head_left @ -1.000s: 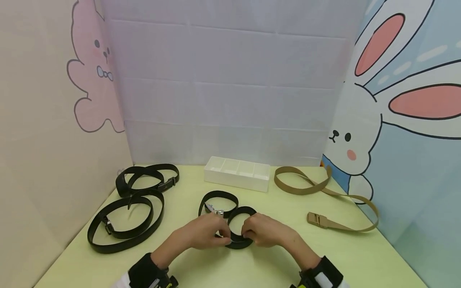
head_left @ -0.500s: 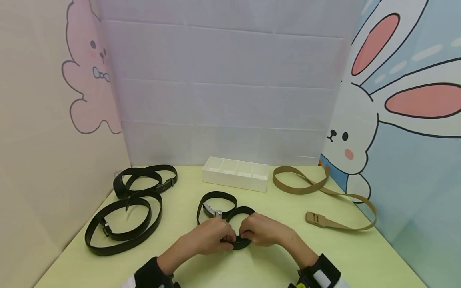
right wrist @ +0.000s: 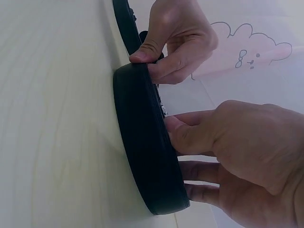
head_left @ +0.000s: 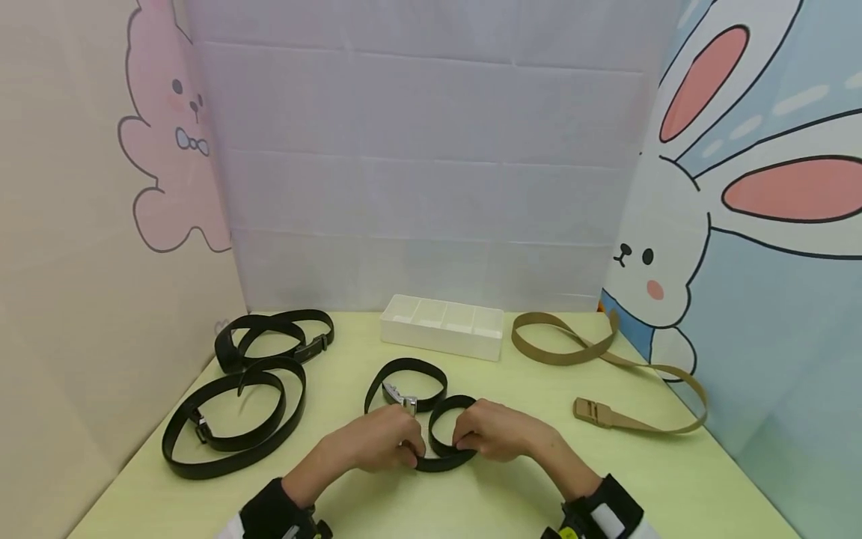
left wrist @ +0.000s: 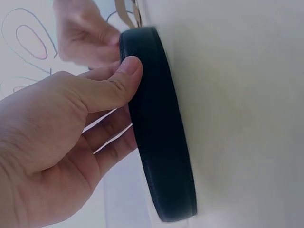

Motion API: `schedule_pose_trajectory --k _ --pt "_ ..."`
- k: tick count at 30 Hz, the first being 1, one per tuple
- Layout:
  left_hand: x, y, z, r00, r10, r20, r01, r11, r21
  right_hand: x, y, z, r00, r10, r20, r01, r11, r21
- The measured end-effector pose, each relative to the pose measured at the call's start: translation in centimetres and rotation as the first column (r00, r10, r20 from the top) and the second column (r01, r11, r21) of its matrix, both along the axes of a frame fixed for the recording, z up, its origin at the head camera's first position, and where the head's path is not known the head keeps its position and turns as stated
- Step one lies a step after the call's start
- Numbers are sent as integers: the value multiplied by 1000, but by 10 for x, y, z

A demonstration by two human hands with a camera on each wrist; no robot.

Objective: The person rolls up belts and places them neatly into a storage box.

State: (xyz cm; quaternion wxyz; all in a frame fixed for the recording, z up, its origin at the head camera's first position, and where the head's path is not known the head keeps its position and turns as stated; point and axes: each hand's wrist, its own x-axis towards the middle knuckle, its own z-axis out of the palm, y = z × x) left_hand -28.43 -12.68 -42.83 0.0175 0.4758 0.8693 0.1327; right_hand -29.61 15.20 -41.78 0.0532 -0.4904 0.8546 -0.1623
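A black belt (head_left: 441,463) stands on its edge at the middle of the table, bent into two loops. Its silver buckle (head_left: 409,405) shows by the left loop, just behind my left hand (head_left: 382,440). That hand pinches the strap between thumb and fingers, and the left wrist view shows the thumb on the outer face of the strap (left wrist: 159,123). My right hand (head_left: 501,432) pinches the smaller right loop at its near side. In the right wrist view its thumb lies at the upper edge of the band (right wrist: 145,137), with the fingers partly hidden behind.
Two coiled black belts, a near one (head_left: 225,466) and a far one (head_left: 232,352), lie at the left. Behind the middle belt is a white divided box (head_left: 441,333). A tan webbing belt (head_left: 566,357) with a plastic buckle (head_left: 592,412) lies at the right. Printed cloth walls enclose the table.
My left hand first shifted right towards the right hand, then back left along the strap. The gap between the hands is wider now, and the right loop's near side has opened out.
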Motion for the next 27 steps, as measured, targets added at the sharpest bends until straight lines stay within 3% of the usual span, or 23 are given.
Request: schedule_pose_trajectory --k 5,14,22,27 --pt "-7 -17 1 1000 23 19 -23 1000 -12 -1 5 -1 999 -33 -5 33 999 2" --pt "-25 -58 -7 996 88 15 -89 994 68 0 16 -1 999 -28 -21 27 998 -48" --pt "-26 -61 -11 995 97 31 -99 991 93 2 15 -4 1000 -3 -2 2 998 -55" --pt "-26 -58 -8 995 102 -19 -99 990 99 2 14 -2 1000 -9 -19 8 998 -67"
